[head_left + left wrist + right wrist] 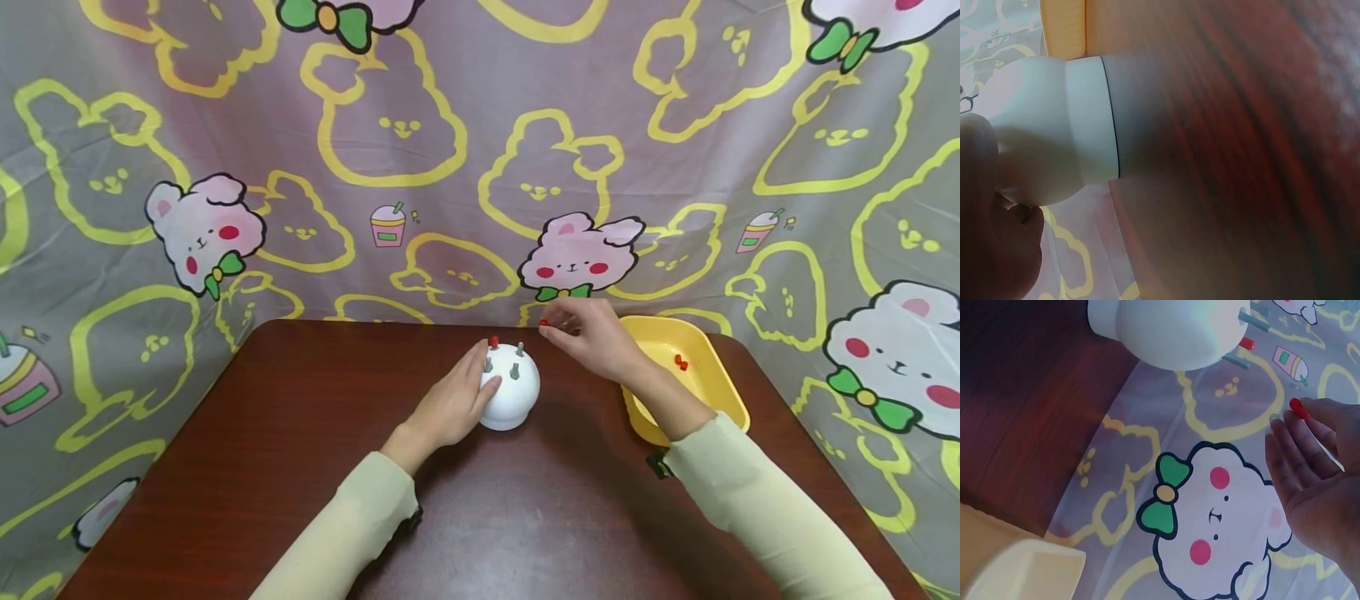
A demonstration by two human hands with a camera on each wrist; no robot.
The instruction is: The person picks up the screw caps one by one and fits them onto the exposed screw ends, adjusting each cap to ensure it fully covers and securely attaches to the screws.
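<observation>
A white round-bodied object (513, 402) on a short base stands upright on the brown table, with several grey pegs (514, 372) rising from its top. One peg at the far side carries a red piece (494, 342). My left hand (448, 410) holds the white body from its left, thumb on the near side and fingers along the far left. To the right of the pegs and apart from them, my right hand (596, 340) pinches a small red piece (1299, 409) between thumb and index finger. Its other fingers are extended in the right wrist view.
A yellow tray (731, 387) sits at the table's right side, under my right forearm, with small red pieces (681, 362) in it. Behind the table hangs a patterned cloth (450, 125) that also runs along both sides.
</observation>
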